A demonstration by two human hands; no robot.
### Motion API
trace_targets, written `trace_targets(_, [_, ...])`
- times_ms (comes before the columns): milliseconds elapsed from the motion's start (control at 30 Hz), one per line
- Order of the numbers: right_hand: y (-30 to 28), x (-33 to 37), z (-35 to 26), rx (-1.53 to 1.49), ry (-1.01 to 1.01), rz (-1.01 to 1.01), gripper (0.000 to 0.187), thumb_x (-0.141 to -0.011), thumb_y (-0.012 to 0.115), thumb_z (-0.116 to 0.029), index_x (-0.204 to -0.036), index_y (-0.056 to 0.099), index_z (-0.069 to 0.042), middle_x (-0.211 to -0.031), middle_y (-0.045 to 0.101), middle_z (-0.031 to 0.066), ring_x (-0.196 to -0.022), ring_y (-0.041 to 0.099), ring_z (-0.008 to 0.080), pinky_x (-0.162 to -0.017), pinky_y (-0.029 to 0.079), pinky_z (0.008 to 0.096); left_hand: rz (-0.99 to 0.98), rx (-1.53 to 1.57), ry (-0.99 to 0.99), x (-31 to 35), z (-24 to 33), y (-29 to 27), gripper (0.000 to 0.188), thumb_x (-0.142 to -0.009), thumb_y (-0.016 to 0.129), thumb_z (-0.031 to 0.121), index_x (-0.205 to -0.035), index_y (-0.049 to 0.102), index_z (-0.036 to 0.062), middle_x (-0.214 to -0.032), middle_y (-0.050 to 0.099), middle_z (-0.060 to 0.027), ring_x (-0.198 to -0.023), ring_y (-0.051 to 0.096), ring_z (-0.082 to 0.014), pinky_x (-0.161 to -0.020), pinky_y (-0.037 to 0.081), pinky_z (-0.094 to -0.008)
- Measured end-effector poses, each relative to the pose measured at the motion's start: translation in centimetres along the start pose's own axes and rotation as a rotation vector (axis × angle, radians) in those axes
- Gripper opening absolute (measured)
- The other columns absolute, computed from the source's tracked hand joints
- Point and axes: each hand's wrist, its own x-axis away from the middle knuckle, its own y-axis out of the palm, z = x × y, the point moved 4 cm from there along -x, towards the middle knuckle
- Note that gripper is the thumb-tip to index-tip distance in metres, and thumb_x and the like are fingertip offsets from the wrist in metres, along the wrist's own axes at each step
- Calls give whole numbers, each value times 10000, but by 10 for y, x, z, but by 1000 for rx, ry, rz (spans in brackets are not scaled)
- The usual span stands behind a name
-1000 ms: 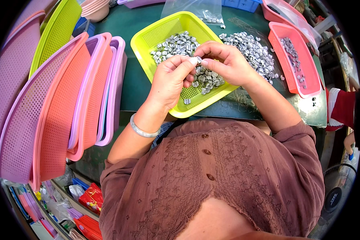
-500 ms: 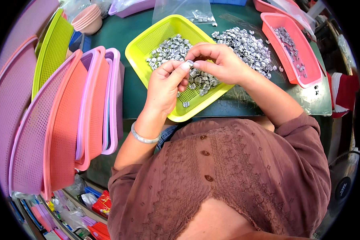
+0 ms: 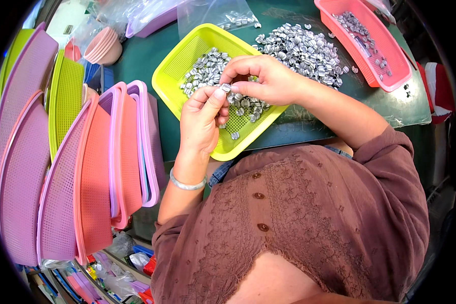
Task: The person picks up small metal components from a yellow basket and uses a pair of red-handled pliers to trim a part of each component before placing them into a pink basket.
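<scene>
The left hand (image 3: 201, 114) pinches a small grey piece (image 3: 226, 87) between thumb and forefinger, its other fingers curled in. The right hand (image 3: 263, 81) meets it from the right, thumb and forefinger bent narrowly around it; whether they grip the piece too, I cannot tell. The piece is held above a yellow-green basket (image 3: 248, 141), which has a heap of similar pieces (image 3: 205, 68) inside. Both hands hide part of that heap, and the right forearm passes over the basket's right side.

On the green surface (image 3: 137, 66), a larger loose pile (image 3: 309, 53) lies just beyond the right hand. Farther right is a pink basket (image 3: 380, 38) with more pieces in it. At the far side are a clear bag (image 3: 202, 17) with some pieces, a purple tray (image 3: 154, 23) and nested pink bowls (image 3: 104, 45). Stacked baskets (image 3: 93, 202), purple, coral and green, crowd the left side, near the left forearm.
</scene>
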Motion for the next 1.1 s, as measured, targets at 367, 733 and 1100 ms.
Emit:
trace_targets(367, [-2,2,-1,33,-60,44,133,-776,562,-49,-893,570,14,-834,569,77,-785,558,160,-708,441,267,14,27,-13,0,0,3,117,-824,587,162,-784,567,54,-650,537,-4,-533,460,-69,-451,356,-166])
trace_targets(733, [-73,11,-9,277,-40,220,156,-796,551,-79,-926,562,6,-838,574,58,-795,549,148,-734,432,261,-17,94,-32,-2,3,2,205,-893,451,171,-977,554,15,-747,546,-37,-574,486,-90,-453,372,-180])
trace_targets(1100, [-268,117,-7,1435,493,303,285,-804,531,-153,-1050,538,-10,-1015,568,116,-943,546,229,-839,410,297,-24,228,-101,-8,3,-3,253,-898,432,219,-981,546,9,-796,546,-49,-661,522,-120,-523,419,-204])
